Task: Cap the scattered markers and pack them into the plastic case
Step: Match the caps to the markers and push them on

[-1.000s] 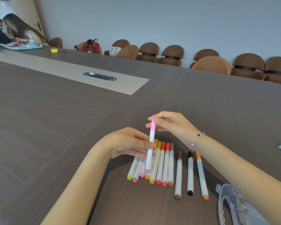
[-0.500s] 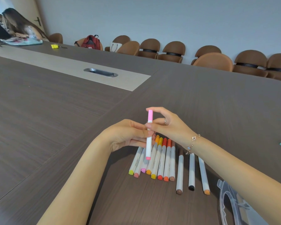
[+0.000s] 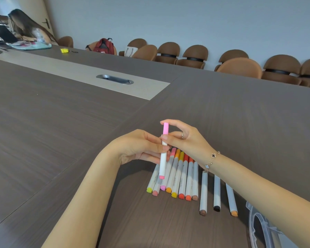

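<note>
Meeting room, long conference table, row of brown chairs

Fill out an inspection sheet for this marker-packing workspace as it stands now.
Surface: dark wood-grain conference table with a pale inlaid strip.
Job's things: pink-capped white marker held upright above a row of capped white markers lying on the table; clear plastic case at the lower right edge, partly out of frame.
Clutter: small yellow object far down the table.
Grippers: left hand grips the marker's barrel; right hand pinches its pink cap.
Cables: nothing seen near the work.
Surroundings: brown chairs along the wall, red backpack, a seated person at the far end.
</note>
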The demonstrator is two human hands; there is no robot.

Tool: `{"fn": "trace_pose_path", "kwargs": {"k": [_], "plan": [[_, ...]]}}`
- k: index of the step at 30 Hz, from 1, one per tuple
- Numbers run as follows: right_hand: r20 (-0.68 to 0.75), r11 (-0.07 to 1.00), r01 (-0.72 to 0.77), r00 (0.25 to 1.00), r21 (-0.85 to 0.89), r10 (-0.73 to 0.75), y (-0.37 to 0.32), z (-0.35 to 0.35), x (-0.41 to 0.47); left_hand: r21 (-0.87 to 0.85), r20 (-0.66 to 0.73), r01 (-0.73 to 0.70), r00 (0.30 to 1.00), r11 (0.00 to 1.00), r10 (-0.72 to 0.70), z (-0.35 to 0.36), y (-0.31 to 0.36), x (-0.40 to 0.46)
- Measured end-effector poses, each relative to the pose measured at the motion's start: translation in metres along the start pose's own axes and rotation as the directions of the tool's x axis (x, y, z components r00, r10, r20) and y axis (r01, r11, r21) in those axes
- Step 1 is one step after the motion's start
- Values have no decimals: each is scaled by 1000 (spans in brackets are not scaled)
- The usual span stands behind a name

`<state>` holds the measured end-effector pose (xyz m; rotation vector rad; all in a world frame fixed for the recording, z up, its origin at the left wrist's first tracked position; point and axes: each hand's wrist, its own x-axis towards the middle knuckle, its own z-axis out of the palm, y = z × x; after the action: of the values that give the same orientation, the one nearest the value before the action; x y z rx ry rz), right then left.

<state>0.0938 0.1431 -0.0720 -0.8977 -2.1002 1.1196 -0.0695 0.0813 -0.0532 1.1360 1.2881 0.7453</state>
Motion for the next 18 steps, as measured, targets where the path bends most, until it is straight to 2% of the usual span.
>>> {"fn": "trace_pose_path", "kwargs": {"k": [6,9,11,14,18], "plan": [[105,996,-81,991,-47,85,6,-12,-8,131,109,70,990,989,-85,-9,3,-11],[133,985,-120,982,-122,136,13,-14,-7,175,74,107,990,979,-121,-12,0,-10],[70,972,-158,983,-176,172,19,-18,-4,193,15,130,991,973,-135,-14,-4,-8],[-28,909,-202,978,-366,206,31,-28,-1,202,-60,154,988,967,-144,-16,-7,-5],[75,849,-248,945,-466,318,37,-31,-2,195,-52,176,984,965,-169,-13,-8,-2]]}}
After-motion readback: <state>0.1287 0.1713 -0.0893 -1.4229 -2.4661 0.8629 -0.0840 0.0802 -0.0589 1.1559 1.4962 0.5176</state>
